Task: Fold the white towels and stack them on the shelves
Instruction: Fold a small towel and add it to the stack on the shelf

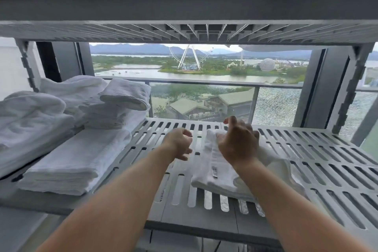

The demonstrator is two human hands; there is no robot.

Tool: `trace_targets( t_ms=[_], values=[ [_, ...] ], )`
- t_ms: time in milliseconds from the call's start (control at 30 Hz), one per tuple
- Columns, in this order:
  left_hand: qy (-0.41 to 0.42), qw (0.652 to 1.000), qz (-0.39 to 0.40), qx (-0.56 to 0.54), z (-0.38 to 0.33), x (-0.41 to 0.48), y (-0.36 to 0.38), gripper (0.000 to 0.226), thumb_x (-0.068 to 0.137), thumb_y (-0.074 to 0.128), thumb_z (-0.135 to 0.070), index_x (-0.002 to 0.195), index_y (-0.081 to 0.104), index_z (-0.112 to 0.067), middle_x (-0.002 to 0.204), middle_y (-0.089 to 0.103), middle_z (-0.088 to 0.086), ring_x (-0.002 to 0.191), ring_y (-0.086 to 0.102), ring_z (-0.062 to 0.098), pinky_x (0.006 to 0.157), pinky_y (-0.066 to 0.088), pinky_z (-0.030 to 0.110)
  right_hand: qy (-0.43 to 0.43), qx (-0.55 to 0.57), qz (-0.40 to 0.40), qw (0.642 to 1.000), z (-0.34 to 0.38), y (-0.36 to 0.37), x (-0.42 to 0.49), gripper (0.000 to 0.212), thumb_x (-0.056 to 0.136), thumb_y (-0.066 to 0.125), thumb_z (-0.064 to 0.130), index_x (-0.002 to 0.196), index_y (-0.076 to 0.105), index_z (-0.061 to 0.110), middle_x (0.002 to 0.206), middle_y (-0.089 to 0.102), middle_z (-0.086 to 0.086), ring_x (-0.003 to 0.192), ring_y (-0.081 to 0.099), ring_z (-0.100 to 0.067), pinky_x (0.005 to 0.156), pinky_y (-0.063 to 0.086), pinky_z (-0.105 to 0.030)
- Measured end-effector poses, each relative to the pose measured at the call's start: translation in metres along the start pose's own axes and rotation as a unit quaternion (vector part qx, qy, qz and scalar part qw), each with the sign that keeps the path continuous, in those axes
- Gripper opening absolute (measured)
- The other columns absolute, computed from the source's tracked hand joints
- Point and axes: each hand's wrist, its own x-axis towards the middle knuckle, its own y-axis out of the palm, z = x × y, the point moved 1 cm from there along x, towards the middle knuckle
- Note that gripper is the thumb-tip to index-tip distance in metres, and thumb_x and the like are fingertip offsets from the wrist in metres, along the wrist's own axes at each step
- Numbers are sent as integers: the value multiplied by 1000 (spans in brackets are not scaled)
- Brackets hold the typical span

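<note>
A: Near end first. Where does the folded towel [214,178] lie off the grip?

B: Under and behind the right hand [238,142]. Near edge sits back toward the wrist, close to the front lip of the shelf [327,170]. Sewn label [214,171] is face up, just wrist-side of the palm. Long axis runs away from the person, straight out beneath the hand. Some cloth bulges to the hand's right, under the forearm.

A: Grip state?

B: Right hand sits over the towel's far end, back of hand to camera, thumb lifted, fingers curved down. Pinching cloth or only resting on it, I cannot tell; the fingertips are hidden. Left hand [180,144] hangs just left of the towel, apart from it, fingers loosely curled, holding nothing.

A: Nearer hand, then?

B: Right, plainly; it is on the thing. The left needs only a short reach rightward.

A: Where does it go?

B: My guess is the flat stack [75,161], well left of both hands, past the left one. That means a sideways carry across the slats. The stack looks to lie roughly the same way, so little turning.

A: Farther out?

B: Rumpled heaps [114,106] lie beyond that stack, far-left of the grip. Balcony railing [204,83] is behind the shelf's back edge, and the upper shelf [184,8] is overhead.
</note>
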Motion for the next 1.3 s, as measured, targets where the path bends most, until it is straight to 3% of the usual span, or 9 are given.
trace_targets(
  t_ms=[200, 267, 367, 600, 867, 1133, 1233, 1300],
  values=[
    [24, 990, -117, 79, 18, -2, -87, 12, 93, 55, -19, 100, 65, -18, 99, 69, 5, 85, 74, 24, 64, 63, 43, -64, 37, -4, 997, 80, 19, 4, 33, 88, 60, 42, 114, 53, 22, 103, 65, -7, 97, 60, -27, 83, 43, -38],
    [51, 976, -156, 142, 21, 0, -122, 15, 90, 59, -24, 99, 68, -17, 99, 71, 6, 90, 72, 26, 74, 62, 44, -66, 57, 7, 996, 106, 27, 5, 33, 89, 60, 42, 114, 54, 22, 105, 64, -7, 101, 59, -28, 84, 42, -39],
    [71, 955, -208, 201, 25, 8, -175, 18, 90, 61, -36, 98, 67, -21, 99, 72, 2, 94, 67, 23, 87, 55, 36, -64, 74, 30, 995, 142, 40, 9, 34, 89, 59, 43, 116, 55, 22, 109, 64, -7, 107, 57, -29, 88, 42, -40],
    [95, 923, -305, 215, 44, 54, -278, 21, 91, 62, -41, 98, 67, -22, 103, 72, 4, 96, 62, 25, 87, 48, 30, -52, 101, 42, 993, 209, 74, 35, 34, 92, 60, 44, 119, 57, 24, 119, 62, -9, 111, 59, -30, 93, 45, -39],
    [94, 930, -270, 230, 62, 111, -340, 26, 95, 53, -37, 108, 65, -17, 115, 67, 11, 108, 58, 32, 96, 49, 39, -53, 113, 51, 991, 283, 119, 65, 41, 93, 62, 44, 129, 60, 26, 121, 60, -11, 114, 58, -30, 97, 47, -39],
    [64, 925, -263, 268, 65, 144, -360, 33, 97, 51, -36, 119, 60, -13, 118, 66, 10, 105, 60, 30, 89, 50, 37, -84, 24, 41, 995, 307, 148, 105, 58, 90, 55, 61, 140, 48, 34, 134, 52, -8, 125, 45, -31, 100, 40, -45],
    [27, 923, -267, 278, 60, 151, -366, 38, 96, 53, -36, 123, 60, -10, 120, 65, 10, 107, 61, 30, 90, 51, 38, -111, 35, 86, 989, 309, 158, 122, 63, 88, 54, 66, 143, 45, 36, 142, 48, -9, 131, 43, -32, 105, 39, -51],
    [4, 923, -253, 291, 58, 156, -368, 36, 94, 56, -36, 116, 64, -8, 112, 69, 11, 95, 62, 28, 81, 52, 35, -113, 77, 141, 981, 308, 167, 131, 66, 88, 51, 69, 145, 44, 36, 147, 44, -10, 135, 41, -32, 108, 38, -52]
  ],
)
